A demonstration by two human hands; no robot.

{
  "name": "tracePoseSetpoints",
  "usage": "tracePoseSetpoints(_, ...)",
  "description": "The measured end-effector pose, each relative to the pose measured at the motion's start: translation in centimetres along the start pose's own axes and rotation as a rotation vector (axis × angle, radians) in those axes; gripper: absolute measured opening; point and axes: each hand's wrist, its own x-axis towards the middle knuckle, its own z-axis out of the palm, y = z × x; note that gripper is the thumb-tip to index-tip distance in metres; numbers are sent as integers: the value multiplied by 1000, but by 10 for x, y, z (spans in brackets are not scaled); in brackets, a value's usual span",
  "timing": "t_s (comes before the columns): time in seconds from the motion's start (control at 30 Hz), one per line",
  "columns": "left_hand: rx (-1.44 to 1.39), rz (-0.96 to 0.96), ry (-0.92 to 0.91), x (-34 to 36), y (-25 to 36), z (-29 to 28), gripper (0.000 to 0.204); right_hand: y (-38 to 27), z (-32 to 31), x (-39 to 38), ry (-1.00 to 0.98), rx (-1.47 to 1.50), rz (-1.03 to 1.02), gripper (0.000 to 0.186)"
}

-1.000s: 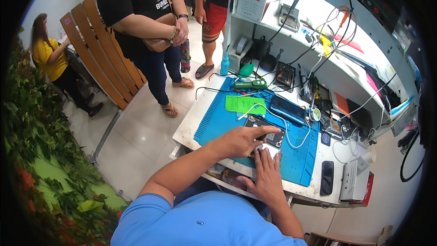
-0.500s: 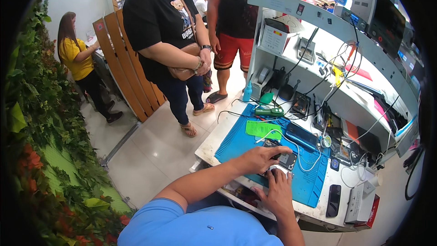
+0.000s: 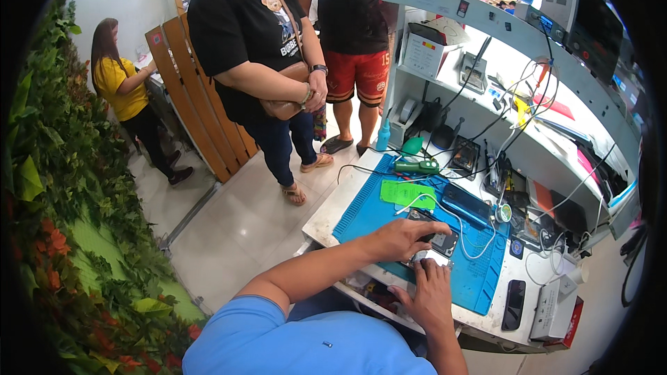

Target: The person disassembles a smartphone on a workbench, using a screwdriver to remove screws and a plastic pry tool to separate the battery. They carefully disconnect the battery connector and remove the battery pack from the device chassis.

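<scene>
An opened phone (image 3: 443, 242) with its dark inner parts showing lies on a blue work mat (image 3: 476, 293). My left hand (image 3: 403, 239) reaches over it from the left. Its index finger and thumb curve toward each other above the phone; whatever is between them is too small to make out. Against the near end of the phone rests my right hand (image 3: 429, 293), fingers stretched out and thumb apart. Part of the phone is hidden under both hands. A white cable (image 3: 461, 230) loops beside the phone, and a green card (image 3: 407, 194) lies just beyond.
A blue-cased phone (image 3: 467, 203) and a green tool (image 3: 417, 166) lie farther back. At the right are a black phone (image 3: 513, 304) and a white box (image 3: 554, 311). Cables hang from a shelf (image 3: 500, 101). Two people stand beyond the bench; another is at far left.
My right hand has drawn back slightly toward me, uncovering a pale part at the phone's near end. My left hand stays over the phone. The whole view has shifted a little.
</scene>
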Motion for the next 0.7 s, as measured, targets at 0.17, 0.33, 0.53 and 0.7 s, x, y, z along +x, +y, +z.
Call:
tracePoseSetpoints(0.17, 22, 19, 23, 1, -5, -1, 58, -1, -11, 2, -89, 55, 53, 95)
tracePoseSetpoints(0.33, -17, 73, 67, -1, -6, 0, 59, -1, -8, 3, -39, -16, 67, 113)
tracePoseSetpoints(0.53, 6, -38, 13, -3, -7, -1, 60, -5, 7, 3, -1, -5, 63, 120)
tracePoseSetpoints(0.7, -1, -40, -1, -4, -11, -1, 60, -4, 26, 1, -157, 2, 108, 125)
